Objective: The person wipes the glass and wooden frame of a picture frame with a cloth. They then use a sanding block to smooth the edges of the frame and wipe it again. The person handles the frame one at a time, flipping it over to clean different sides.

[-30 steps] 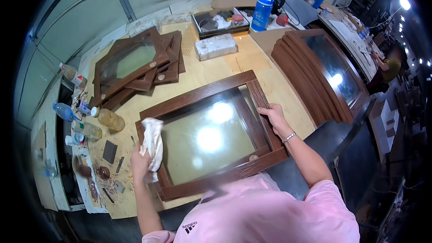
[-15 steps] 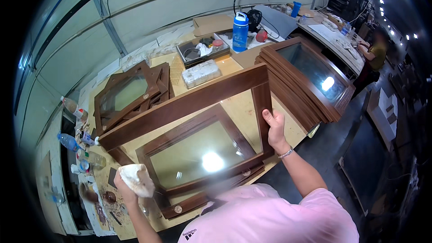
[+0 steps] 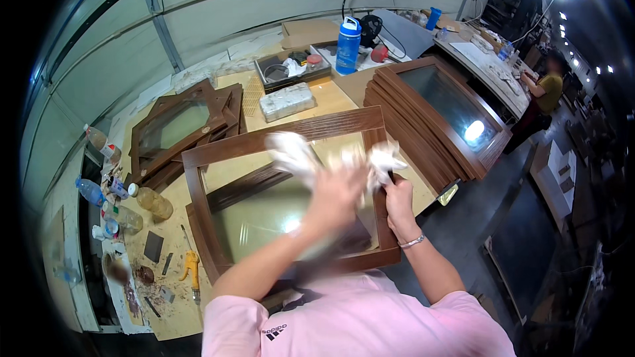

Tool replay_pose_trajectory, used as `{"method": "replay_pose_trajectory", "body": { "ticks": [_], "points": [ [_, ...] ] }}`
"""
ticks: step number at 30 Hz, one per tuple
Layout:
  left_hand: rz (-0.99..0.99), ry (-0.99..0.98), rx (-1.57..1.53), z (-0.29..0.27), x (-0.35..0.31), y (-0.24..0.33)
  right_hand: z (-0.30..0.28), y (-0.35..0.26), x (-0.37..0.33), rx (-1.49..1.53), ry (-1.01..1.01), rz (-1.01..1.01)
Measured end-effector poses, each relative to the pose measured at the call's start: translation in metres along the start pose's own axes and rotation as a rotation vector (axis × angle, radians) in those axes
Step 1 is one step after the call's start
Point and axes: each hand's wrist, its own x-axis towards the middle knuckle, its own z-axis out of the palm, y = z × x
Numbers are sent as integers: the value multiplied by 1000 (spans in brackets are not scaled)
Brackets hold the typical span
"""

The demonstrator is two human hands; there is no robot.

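Note:
My left hand (image 3: 336,197) reaches across a brown wooden frame (image 3: 231,144), closed on a white cloth (image 3: 294,155). Motion smears both hand and cloth, and the cloth's loose ends spread towards the frame's right side. My right hand (image 3: 399,203) is wrapped around that right side, its fingers partly hidden. A second brown frame with a glass pane (image 3: 254,225) lies beneath the held one. Whether the held frame has glass of its own, I cannot tell.
Glazed frames are stacked at the right (image 3: 456,112) and the left (image 3: 173,125). Behind stand a blue bottle (image 3: 348,46), a tray (image 3: 264,67) and a whitish block (image 3: 287,102). Several bottles (image 3: 154,202) and a yellow-handled tool (image 3: 191,268) sit left. Another person (image 3: 548,86) works far right.
My left hand has swung with the cloth from the lower left to the frame's right side. The held frame has shifted and tilted differently; my right hand still grips its right side, slightly lower.

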Motion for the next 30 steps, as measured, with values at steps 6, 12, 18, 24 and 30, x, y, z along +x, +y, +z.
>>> {"method": "replay_pose_trajectory", "body": {
  "ticks": [6, 12, 18, 24, 30],
  "points": [
    [-304, -368, -355, -29, -61, -2, -30, 29, 3, -75, 21, 54],
    [126, 79, 154, 11, 27, -22, -22, 3, -4, -35, -18, 94],
    [-276, 114, 401, -36, -31, -102, -37, -1, -12, -159, -3, 100],
    [-240, 242, 235, -14, -17, -74, -32, -10, -17, -142, -42, 143],
    [-312, 226, 134, -4, -9, -71, -31, -13, -15, -137, -30, 98]
  ]
}}
